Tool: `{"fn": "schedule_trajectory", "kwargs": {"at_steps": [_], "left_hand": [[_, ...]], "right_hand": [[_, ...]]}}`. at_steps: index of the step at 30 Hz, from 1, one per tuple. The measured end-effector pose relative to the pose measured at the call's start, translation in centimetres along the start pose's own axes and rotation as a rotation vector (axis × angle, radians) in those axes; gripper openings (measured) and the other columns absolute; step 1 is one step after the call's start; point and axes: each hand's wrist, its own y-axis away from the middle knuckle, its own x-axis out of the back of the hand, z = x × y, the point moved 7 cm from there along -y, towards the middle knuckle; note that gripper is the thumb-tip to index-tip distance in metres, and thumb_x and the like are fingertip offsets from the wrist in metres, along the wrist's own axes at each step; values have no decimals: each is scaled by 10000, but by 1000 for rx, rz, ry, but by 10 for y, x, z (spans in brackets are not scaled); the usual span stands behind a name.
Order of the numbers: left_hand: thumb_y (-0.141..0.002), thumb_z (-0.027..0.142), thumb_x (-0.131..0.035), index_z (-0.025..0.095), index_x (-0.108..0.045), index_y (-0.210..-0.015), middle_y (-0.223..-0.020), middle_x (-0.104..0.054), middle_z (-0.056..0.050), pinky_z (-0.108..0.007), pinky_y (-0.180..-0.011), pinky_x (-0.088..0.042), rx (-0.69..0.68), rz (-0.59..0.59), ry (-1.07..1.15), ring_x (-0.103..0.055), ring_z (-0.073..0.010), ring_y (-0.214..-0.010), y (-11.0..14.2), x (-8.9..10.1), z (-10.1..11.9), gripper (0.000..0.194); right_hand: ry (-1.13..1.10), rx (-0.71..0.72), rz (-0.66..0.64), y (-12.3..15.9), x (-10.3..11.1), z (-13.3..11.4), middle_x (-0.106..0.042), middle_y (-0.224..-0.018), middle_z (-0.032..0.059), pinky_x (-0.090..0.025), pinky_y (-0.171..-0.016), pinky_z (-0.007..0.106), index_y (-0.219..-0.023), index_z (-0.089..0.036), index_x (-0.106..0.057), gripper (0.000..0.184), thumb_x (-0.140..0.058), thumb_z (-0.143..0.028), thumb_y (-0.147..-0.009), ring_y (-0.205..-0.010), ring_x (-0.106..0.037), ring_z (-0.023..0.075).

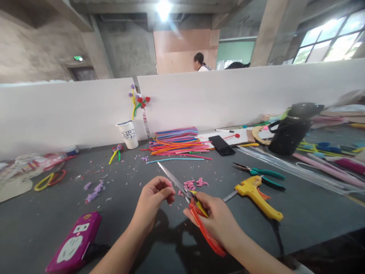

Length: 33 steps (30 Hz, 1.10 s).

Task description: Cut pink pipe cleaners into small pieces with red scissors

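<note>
My right hand [218, 215] grips a pair of scissors [173, 179] with red and yellow handles, its blades pointing up and left. My left hand [155, 199] is closed in a pinch just left of the blades. A bit of pink shows at its fingertips, seemingly a short pipe cleaner piece [170, 184], mostly hidden by the fingers. Behind the scissors lies a small heap of cut pink pieces [201, 182]. Purple cut pieces [95, 191] are scattered to the left. A pile of colourful pipe cleaners [178, 145] lies further back, with a single blue pipe cleaner [176, 160] in front.
On the right are a yellow glue gun [256, 194], teal-handled pliers [265, 175], a phone [221, 145] and a black jug [293, 129]. A paper cup [127, 135] stands back left; a purple case [75, 243] lies front left. Beyond the white partition [228, 99] is a person [202, 62].
</note>
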Motion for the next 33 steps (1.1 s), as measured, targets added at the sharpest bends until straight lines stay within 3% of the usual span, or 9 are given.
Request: {"fn": "schedule_trajectory", "kwargs": {"at_steps": [6,11,15,21,24,28,33], "left_hand": [[-617,93,-570,149,-572,-632,-523,-542,27,-217,-483,-391,135,-231,-141,-501,-90,-451,9,-27,-14,57],[-609,72,-526,149,-572,-625,-551,-532,17,-223,-485,-388,124,-246,-240,-476,-92,-465,14,-29,-18,91],[-624,67,-478,149,-582,-640,-571,-533,6,-225,-502,-369,36,-257,-404,-467,-105,-512,14,-30,-12,134],[-633,71,-471,159,-584,-592,-581,-523,13,-227,-540,-361,-201,-216,-666,-467,-113,-551,18,-34,4,149],[-654,101,-494,162,-579,-609,-581,-527,16,-229,-540,-372,-135,-177,-579,-480,-115,-546,14,-28,1,113],[-680,202,-561,158,-569,-673,-527,-533,25,-232,-505,-389,25,-60,-286,-489,-109,-477,6,-12,-4,45],[-693,259,-602,143,-574,-703,-588,-576,6,-213,-501,-395,1,55,-22,-510,-94,-493,1,5,4,120]], "right_hand": [[-144,-74,28,-4,-4,7,-368,-490,-81,-250,-426,170,-584,-206,-373,123,-480,-185,-641,-459,-313,73],[-136,-45,44,-5,-4,0,-380,-500,-76,-243,-433,171,-564,-202,-370,108,-457,-145,-592,-469,-317,72],[-143,-40,49,-5,-4,-1,-374,-495,-78,-245,-435,172,-575,-203,-380,91,-451,-147,-582,-466,-324,76],[-136,-49,48,-6,-5,4,-368,-491,-83,-255,-432,172,-584,-205,-381,94,-459,-154,-597,-462,-334,78],[-144,-48,18,-7,-6,5,-375,-501,-80,-265,-434,178,-602,-207,-397,94,-482,-196,-641,-467,-344,84],[-98,-17,-6,-5,-4,1,-423,-546,-67,-286,-463,187,-625,-209,-416,159,-535,-292,-690,-502,-381,91],[-189,-40,-101,0,-11,-1,-422,-570,-70,-309,-467,183,-701,-210,-423,197,-526,-376,-733,-489,-377,78]]}}
